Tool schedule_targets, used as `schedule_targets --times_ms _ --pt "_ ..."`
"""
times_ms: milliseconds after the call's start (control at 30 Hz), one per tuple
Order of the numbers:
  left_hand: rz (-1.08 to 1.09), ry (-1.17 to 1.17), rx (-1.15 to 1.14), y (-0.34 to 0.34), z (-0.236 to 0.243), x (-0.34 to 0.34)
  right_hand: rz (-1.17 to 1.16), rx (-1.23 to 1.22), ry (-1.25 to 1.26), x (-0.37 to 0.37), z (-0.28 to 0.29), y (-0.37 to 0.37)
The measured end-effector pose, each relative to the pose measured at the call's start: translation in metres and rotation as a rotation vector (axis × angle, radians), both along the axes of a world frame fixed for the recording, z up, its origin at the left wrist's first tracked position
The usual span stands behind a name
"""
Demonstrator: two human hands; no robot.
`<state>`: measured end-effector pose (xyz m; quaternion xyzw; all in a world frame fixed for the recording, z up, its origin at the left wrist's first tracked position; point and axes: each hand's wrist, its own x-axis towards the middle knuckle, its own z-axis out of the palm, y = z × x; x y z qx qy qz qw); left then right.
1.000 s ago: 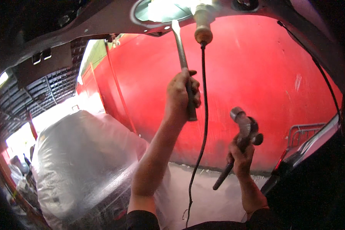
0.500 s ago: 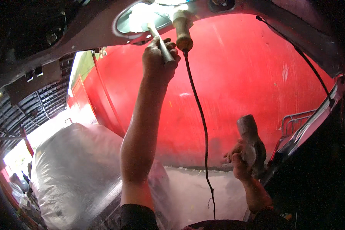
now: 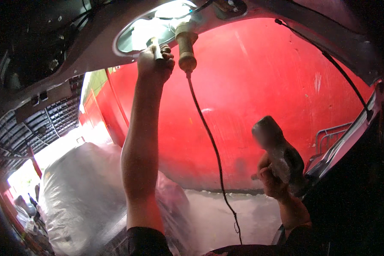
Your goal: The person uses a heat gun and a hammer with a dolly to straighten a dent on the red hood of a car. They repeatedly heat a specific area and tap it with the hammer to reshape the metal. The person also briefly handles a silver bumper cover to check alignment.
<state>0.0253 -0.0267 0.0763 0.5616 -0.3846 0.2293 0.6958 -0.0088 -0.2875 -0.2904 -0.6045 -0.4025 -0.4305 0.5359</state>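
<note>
My left hand [image 3: 153, 66] is raised high, its fingers wrapped round a short metal bar [image 3: 158, 52]. The bar's upper end reaches into a brightly lit oval opening [image 3: 124, 41] in the panel overhead; glare hides whether it touches metal. Lower and to the right, my right hand [image 3: 272, 181] grips a hammer whose heavy, worn head [image 3: 286, 155] points up and to the left. Most of the handle is hidden by the hand and the head. Just right of my left hand hangs a work lamp [image 3: 186, 53] with a pale grip, its bulb end glaring.
A dark cord [image 3: 213, 149] drops from the lamp past the middle. The raised vehicle panel [image 3: 96, 53] arches overhead, with a thin strut [image 3: 343, 70] at right. A plastic-covered bulk [image 3: 83, 192] stands at lower left before a red wall [image 3: 243, 85]. Metal rails [image 3: 333, 132] are at right.
My left hand and the bar have shifted left and slightly up in the view, as have the lamp and opening. The hammer head has risen slightly and tilted further left.
</note>
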Motion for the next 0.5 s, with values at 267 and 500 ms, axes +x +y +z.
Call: schedule_targets --times_ms 267,500 --pt "-0.278 0.199 0.063 0.012 0.016 -0.001 0.582 0.325 0.531 0.011 -0.024 0.004" --pt "-0.019 0.2 -0.025 -0.001 0.016 -0.008 0.485 0.066 0.356 0.007 0.005 0.009"
